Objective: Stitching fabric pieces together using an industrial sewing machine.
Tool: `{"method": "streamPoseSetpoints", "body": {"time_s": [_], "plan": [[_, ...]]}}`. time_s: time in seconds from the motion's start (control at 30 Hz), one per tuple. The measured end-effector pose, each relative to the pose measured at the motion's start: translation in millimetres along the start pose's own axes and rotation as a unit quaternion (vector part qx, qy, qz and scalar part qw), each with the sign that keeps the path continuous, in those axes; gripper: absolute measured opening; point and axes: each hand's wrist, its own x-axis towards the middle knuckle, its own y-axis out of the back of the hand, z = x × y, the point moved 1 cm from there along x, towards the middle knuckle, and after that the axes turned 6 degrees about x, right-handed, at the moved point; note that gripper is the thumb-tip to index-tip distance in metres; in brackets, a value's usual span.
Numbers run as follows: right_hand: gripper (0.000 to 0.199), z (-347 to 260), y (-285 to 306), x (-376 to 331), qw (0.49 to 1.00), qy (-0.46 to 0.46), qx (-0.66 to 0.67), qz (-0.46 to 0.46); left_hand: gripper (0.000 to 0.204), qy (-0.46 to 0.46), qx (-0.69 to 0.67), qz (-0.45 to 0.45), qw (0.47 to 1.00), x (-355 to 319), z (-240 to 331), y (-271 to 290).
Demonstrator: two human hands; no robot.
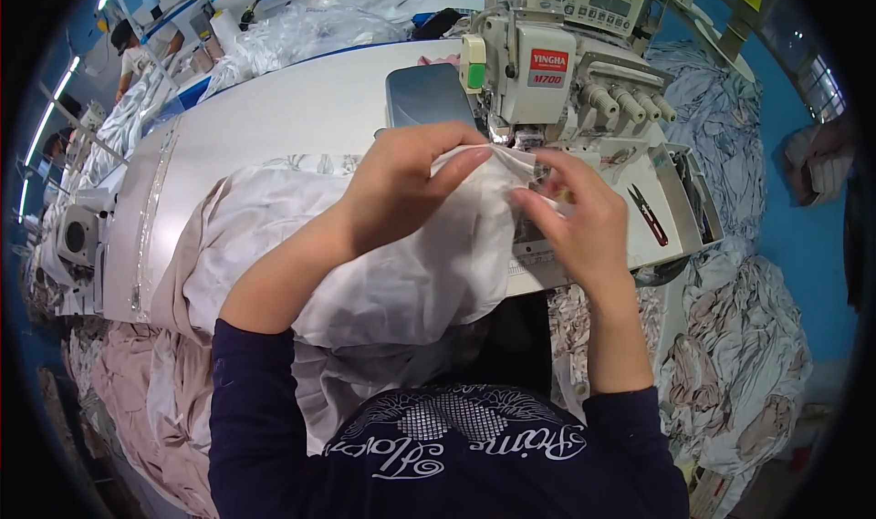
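A large piece of white fabric (365, 286) lies over the table and hangs off its front edge toward my lap. My left hand (401, 177) pinches its upper edge between thumb and fingers, just in front of the sewing machine (546, 72). Close by on the right, my right hand (579, 213) has its fingers curled at the fabric's corner, thumb and fingertips near each other. The edge is stretched between both hands, raised a little near the presser foot area. Part of the right fingertips is hidden or blurred, but they seem closed on the cloth.
Red-handled thread snips (650, 218) lie right of the machine, beside an open tray (689, 186). A dark flat panel (429, 98) stands behind my left hand. Heaped garments (730, 337) fill the right side; pinkish cloth (151, 382) hangs at the left. A person (137, 54) works far left.
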Motion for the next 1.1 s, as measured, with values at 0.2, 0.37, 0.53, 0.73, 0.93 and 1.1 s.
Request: {"method": "streamPoseSetpoints", "body": {"time_s": [0.2,0.37,0.53,0.73,0.93,1.1], "plan": [[0.026,-25.4,27.9,-36.0,0.955,0.186,0.216,-0.079,0.016,0.025,-0.019,-0.056,0.998,1.2,-6.5,-4.2],[0.029,8.5,1.9,-22.6,0.958,-0.092,0.264,0.06,0.016,0.018,-0.078,-0.062,0.995,-3.0,-3.0,-12.3],[0.012,30.4,-31.3,-23.9,0.911,-0.227,0.335,0.082,0.013,-0.029,-0.008,-0.009,1.0,-3.7,-0.4,-20.4],[0.01,38.0,-32.7,-14.3,0.919,-0.252,0.294,0.072,0.006,-0.045,0.176,-0.008,0.983,-6.1,-1.7,-20.6],[0.01,49.4,-31.8,-9.3,0.916,-0.277,0.283,0.062,0.009,-0.111,0.189,-0.016,0.976,-0.9,-5.5,-16.1],[0.011,49.8,-32.2,-1.7,0.925,-0.272,0.257,0.06,0.016,-0.106,0.164,-0.006,0.981,4.7,-14.6,-17.3]]}}
